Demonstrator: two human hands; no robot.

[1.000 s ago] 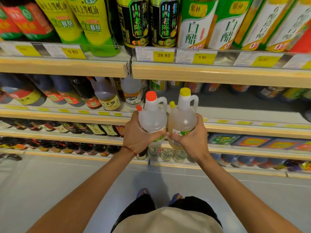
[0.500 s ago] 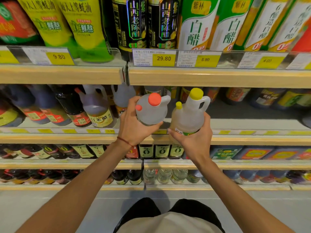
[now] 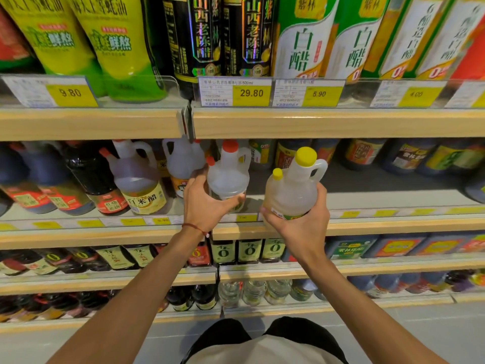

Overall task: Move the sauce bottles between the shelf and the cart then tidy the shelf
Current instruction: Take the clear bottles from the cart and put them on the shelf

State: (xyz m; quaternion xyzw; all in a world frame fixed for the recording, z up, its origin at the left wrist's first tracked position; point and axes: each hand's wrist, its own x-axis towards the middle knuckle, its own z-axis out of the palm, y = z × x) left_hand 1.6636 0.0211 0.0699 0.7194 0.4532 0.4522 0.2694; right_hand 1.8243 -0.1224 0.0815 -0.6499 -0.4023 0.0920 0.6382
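Both bottles had risen to the middle shelf (image 3: 393, 199). Your left grip (image 3: 207, 206) clasped the red-capped bottle (image 3: 228, 177) at its front edge; your right grip (image 3: 301, 229) clasped the yellow-capped bottle (image 3: 294, 190) just outside. Restocking seemed underway; next, stand each upright inside.
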